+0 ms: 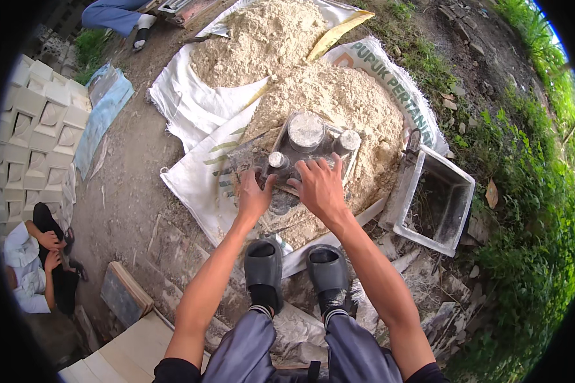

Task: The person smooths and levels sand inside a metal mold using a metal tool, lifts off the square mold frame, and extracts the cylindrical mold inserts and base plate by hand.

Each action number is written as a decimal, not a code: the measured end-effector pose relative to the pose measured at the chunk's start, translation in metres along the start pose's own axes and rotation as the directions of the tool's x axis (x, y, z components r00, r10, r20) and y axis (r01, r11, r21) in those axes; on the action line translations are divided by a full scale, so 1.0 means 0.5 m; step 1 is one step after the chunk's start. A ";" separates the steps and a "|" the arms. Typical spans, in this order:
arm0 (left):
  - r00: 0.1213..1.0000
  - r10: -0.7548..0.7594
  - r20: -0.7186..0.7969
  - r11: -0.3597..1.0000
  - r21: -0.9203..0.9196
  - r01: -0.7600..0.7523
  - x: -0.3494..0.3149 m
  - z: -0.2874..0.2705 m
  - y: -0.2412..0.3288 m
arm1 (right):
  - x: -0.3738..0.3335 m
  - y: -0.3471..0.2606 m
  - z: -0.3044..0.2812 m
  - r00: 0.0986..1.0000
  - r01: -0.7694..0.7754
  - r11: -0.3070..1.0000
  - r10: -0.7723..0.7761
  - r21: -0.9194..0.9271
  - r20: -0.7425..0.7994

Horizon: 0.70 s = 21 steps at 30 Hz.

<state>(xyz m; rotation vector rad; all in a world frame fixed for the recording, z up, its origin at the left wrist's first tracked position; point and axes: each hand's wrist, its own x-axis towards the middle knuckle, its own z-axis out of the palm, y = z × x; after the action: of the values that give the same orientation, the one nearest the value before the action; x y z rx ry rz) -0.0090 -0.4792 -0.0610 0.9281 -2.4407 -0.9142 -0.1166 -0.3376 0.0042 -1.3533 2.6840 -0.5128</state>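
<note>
A dusty grey metal mould (pixel 320 149) rests on a mound of pale sandy powder (pixel 364 105). Rising from it are a wide round block (pixel 306 131) and two smaller round posts, one at the near left (pixel 277 160) and one at the right (pixel 347 142), all coated in powder. My left hand (pixel 255 196) is at the mould's near left corner, thumb and fingers apart. Over its near edge lies my right hand (pixel 320 185), fingers spread and bent, fingertips on or just above the metal. Neither hand visibly holds anything loose.
A hollow rectangular metal box frame (pixel 436 199) stands tilted at the right, beside green plants (pixel 524 255). White woven sacks (pixel 201 105) lie under the powder. Stacked pale blocks (pixel 38 140) line the left. One person sits lower left (pixel 35 262); another's leg (pixel 112 16) shows far left.
</note>
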 end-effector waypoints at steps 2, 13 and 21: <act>0.986 -0.078 0.144 0.997 0.011 0.077 0.004 0.007 -0.009 | 0.014 -0.001 0.006 0.999 0.018 1.000 -0.017 0.020 -0.048; 0.761 -0.447 0.470 0.761 -0.247 0.600 0.044 -0.006 -0.023 | 0.039 0.037 -0.040 0.985 0.111 0.989 -0.122 0.097 0.118; 0.776 -0.405 0.483 0.650 -0.445 0.616 0.037 -0.023 0.028 | 0.001 0.048 -0.018 0.979 0.198 0.968 -0.203 0.153 0.014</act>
<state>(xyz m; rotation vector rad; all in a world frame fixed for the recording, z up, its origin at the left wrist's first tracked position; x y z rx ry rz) -0.0222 -0.4890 -0.0410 1.3281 -1.8933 -2.0549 -0.1375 -0.3226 0.0046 -1.5821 2.4409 -0.6937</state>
